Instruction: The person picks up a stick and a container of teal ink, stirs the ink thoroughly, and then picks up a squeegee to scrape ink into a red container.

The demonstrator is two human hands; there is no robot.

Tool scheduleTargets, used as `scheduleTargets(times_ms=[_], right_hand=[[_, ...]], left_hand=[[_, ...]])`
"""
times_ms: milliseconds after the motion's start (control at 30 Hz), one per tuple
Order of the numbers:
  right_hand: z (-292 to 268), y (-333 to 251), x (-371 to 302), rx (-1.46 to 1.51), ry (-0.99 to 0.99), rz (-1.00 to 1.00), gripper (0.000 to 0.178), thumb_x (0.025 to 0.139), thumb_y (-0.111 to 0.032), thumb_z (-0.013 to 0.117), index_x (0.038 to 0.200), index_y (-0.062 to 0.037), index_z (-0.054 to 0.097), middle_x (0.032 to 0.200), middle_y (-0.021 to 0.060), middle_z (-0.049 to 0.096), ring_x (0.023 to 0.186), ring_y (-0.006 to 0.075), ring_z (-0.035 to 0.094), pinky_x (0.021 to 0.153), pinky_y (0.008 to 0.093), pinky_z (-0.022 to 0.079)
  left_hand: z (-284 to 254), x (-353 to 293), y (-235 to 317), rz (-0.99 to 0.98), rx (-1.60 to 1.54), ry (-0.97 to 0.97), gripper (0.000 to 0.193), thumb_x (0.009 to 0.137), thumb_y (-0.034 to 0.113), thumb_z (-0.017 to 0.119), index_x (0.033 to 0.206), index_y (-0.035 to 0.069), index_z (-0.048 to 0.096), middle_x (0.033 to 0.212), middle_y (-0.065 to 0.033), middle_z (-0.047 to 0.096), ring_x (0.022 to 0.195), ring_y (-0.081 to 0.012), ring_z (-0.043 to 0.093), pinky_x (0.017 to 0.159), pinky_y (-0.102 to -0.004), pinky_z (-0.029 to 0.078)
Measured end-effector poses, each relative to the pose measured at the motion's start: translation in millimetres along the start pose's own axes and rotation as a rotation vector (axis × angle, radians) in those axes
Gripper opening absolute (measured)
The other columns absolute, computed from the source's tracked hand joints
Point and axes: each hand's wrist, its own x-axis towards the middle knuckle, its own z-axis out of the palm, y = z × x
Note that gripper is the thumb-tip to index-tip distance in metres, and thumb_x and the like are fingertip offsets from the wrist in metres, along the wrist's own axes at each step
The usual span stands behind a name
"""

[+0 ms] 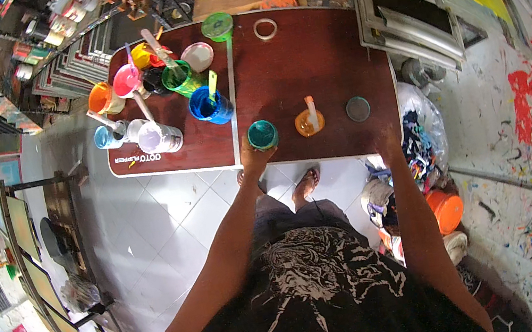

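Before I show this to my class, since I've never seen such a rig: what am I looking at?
No machine here: a person works with two bare hands. The one picture comes from a fisheye camera on their head, looking down, so straight edges bend toward its rim. The left hand holds a teal pot. The right hand is at the near edge of the dark red table; its fingers are too dark to make out. On the table, a blue pot stands among other colourful pots to the left, and a round lid lies near the right hand.
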Motion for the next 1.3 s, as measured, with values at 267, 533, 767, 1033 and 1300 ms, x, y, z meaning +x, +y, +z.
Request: scheduleTargets(times_ms=[267, 533, 767, 1033, 1300], right_hand=[[-63.2, -15.8, -32.5, -0.138, 0.075, -0.13, 0.049, 0.085, -0.041, 0.056, 0.124, -0.0119, 0.048, 0.117, 0.0031, 0.055, 0.098, 0.0185, 0.053, 0.083, 0.033, 0.039], [100.6, -45.0, -101.3, -0.419, 0.22, -0.333, 0.035, 0.09, -0.036, 0.049, 0.111, -0.0075, 0.054, 0.102, 0.0061, 0.059, 0.087, 0.0161, 0.057, 0.075, 0.031, 0.045], [-6.2, 134.7, -114.5, -1.4, -0.097, -0.213, 0.021, 0.085, -0.023, 0.051, 0.079, -0.0045, 0.058, 0.065, 0.0108, 0.058, 0.068, 0.0251, 0.057, 0.062, 0.0366, 0.046], [146.4, 202.5, -126.8, -1.425, -0.618, -0.153, 0.019, 0.08, -0.016, 0.054, 0.096, -0.0058, 0.057, 0.083, 0.0134, 0.061, 0.076, 0.0277, 0.061, 0.065, 0.0363, 0.047], [243.7, 173.4, -121.9, -1.435, -0.629, -0.105, 0.034, 0.076, -0.01, 0.06, 0.11, -0.0084, 0.056, 0.093, 0.0136, 0.063, 0.083, 0.0241, 0.063, 0.072, 0.0318, 0.049]], left_hand=[[-3.5, 2.9, 29.7, 0.04, 0.278, -0.077, 0.085, 0.05, 0.01, 0.083, 0.124, 0.007, 0.043, 0.111, -0.0154, 0.057, 0.104, -0.0341, 0.053, 0.089, -0.042, 0.044], [-88.1, -21.5, -29.6, -0.109, 0.312, -0.438, 0.07, 0.065, 0.03, 0.079, 0.122, 0.003, 0.048, 0.113, -0.0199, 0.057, 0.104, -0.0329, 0.055, 0.088, -0.0389, 0.046], [-311.8, -88.4, -132.0, -0.58, -0.064, -0.155, 0.028, 0.077, 0.03, 0.063, 0.079, 0.002, 0.066, 0.072, -0.0142, 0.063, 0.069, -0.0245, 0.06, 0.065, -0.0377, 0.046], [-455.2, -166.1, -165.6, -0.812, 0.859, -0.298, 0.039, 0.076, 0.038, 0.061, 0.09, 0.002, 0.067, 0.102, -0.0205, 0.063, 0.094, -0.0344, 0.06, 0.084, -0.0419, 0.048], [-352.3, -98.5, -193.0, -0.516, 0.314, -0.178, 0.034, 0.079, 0.032, 0.062, 0.094, 0.002, 0.066, 0.095, -0.0145, 0.066, 0.089, -0.0241, 0.062, 0.079, -0.0343, 0.048]])
